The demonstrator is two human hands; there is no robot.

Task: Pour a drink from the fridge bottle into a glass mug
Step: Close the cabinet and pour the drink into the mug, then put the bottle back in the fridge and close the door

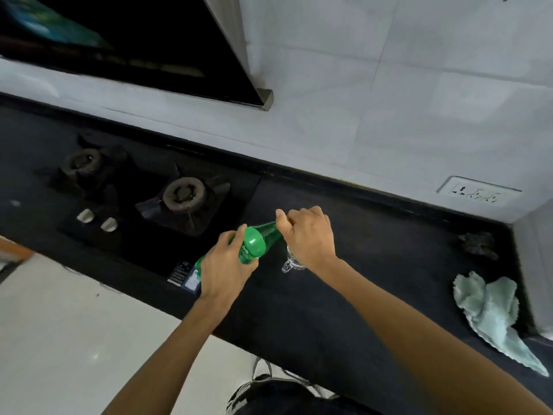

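Observation:
A green plastic bottle (256,242) with a white and blue label is held tilted over the black counter (374,265). My left hand (223,271) grips its body around the label. My right hand (308,235) is closed around the bottle's neck and cap end, which it hides. A clear glass mug (291,265) stands on the counter right under my right wrist; only its handle and part of its wall show.
A black gas hob with two burners (184,194) and two knobs (97,220) lies to the left. A pale green cloth (490,313) lies at the counter's right, with a dark object (478,245) behind it. A wall socket (478,191) and a range hood (149,46) are above.

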